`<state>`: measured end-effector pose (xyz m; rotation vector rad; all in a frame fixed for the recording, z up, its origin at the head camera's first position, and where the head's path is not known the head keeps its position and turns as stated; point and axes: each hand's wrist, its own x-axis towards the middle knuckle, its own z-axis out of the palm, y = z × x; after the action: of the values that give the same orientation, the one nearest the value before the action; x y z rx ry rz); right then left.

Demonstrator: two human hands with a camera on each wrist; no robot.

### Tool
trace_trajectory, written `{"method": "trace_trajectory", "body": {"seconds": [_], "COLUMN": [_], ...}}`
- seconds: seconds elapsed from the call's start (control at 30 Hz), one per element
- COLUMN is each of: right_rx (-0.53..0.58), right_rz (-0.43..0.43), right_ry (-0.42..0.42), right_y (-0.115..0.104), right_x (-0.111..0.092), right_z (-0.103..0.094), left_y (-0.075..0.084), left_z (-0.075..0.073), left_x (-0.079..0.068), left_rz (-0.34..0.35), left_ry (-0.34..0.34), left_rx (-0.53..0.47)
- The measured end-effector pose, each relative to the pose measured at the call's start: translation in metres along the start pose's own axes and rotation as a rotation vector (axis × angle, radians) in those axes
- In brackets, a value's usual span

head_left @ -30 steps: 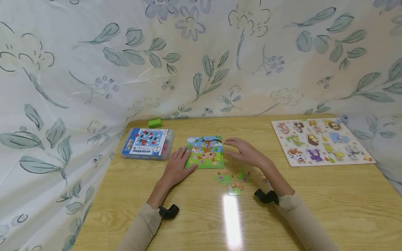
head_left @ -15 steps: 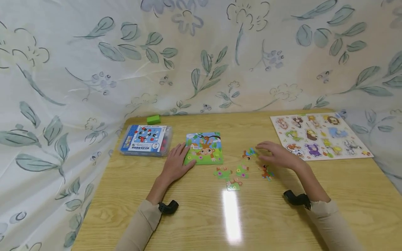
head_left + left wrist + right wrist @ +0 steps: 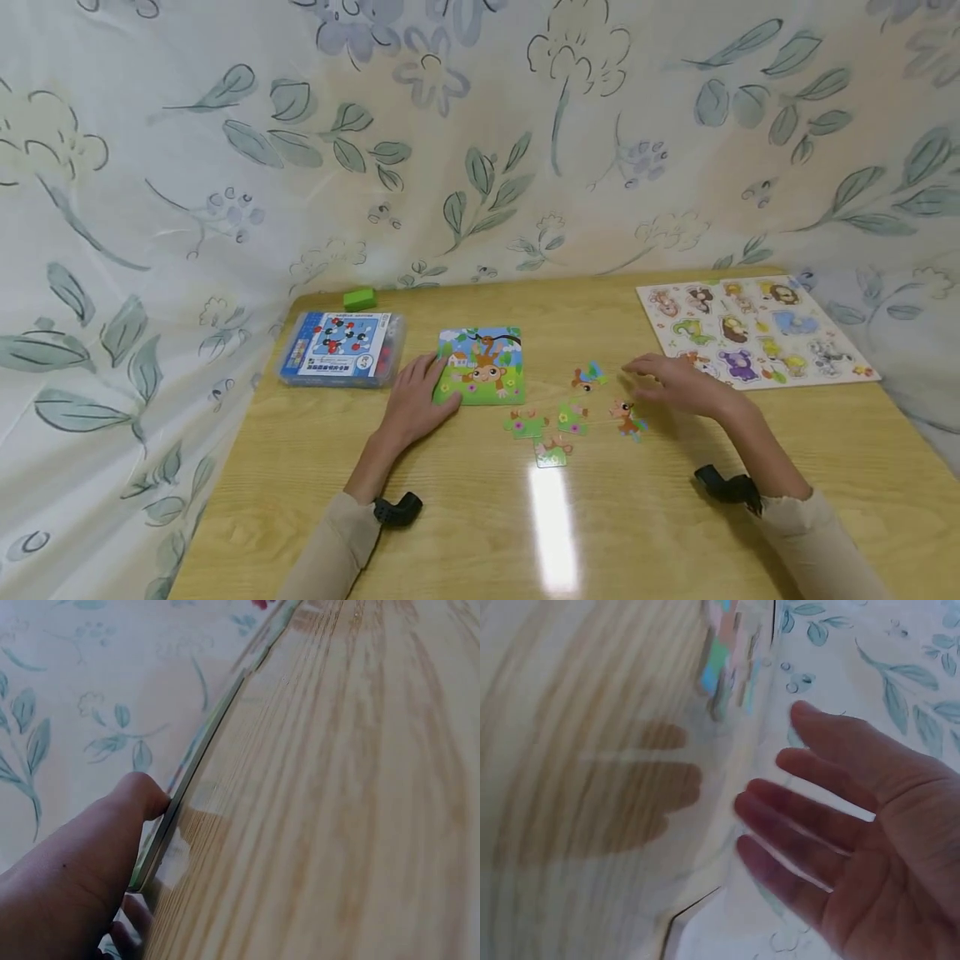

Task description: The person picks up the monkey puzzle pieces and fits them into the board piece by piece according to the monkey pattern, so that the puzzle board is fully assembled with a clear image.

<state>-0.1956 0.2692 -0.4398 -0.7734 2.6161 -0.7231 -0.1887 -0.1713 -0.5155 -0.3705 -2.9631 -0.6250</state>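
A small square puzzle board (image 3: 487,367) with a monkey picture lies on the wooden table (image 3: 450,533). At its left edge rests my left hand (image 3: 416,400), fingers straight; the thumb (image 3: 142,795) touches the board's edge in the left wrist view. Loose jigsaw pieces lie right of and below the board: a blue and brown piece (image 3: 588,377), a brown piece with an eye (image 3: 628,419), and several green ones, among them a corner piece (image 3: 552,452). My right hand (image 3: 678,385) hovers just right of these, holding nothing, its fingers relaxed and apart in the right wrist view.
Behind my left hand sits a clear plastic box (image 3: 341,350) with a molecule picture on its lid. A green block (image 3: 359,299) stands near the back edge. To the far right lies a white animal puzzle board (image 3: 757,333). Floral cloth (image 3: 480,150) hangs behind the table.
My right hand has moved right, away from the monkey board's right edge, uncovering the blue and brown piece and the brown piece. The left hand stays on the board's left edge.
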Motion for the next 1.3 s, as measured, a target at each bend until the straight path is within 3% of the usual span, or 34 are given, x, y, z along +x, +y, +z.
{"method": "trace_trajectory", "body": {"seconds": [0.2,0.4,0.77,0.97,1.3], "right_rx": [0.006,-0.031,-0.062,-0.066,-0.167], "right_rz": [0.019,0.035,0.055,0.028,-0.021], "right_ry": [-0.099,-0.097,-0.145,-0.138,-0.091], "right_y": [-0.011,-0.018,-0.031,-0.03,-0.027], "right_x": [-0.011,-0.019,-0.013,-0.01,-0.007], "right_z": [0.012,0.017,0.015,0.013,0.019], "left_y": [-0.001,-0.001,-0.003,-0.004,-0.002], "left_z": [0.006,0.003,-0.002,0.001,0.001], "left_x": [-0.009,-0.007,0.003,0.002,0.0], "left_rz": [-0.012,-0.025,-0.01,-0.022,-0.035], "left_ry": [-0.012,-0.051,-0.047,-0.049,-0.055], "left_rx": [0.01,0.012,0.037,0.026,0.028]}}
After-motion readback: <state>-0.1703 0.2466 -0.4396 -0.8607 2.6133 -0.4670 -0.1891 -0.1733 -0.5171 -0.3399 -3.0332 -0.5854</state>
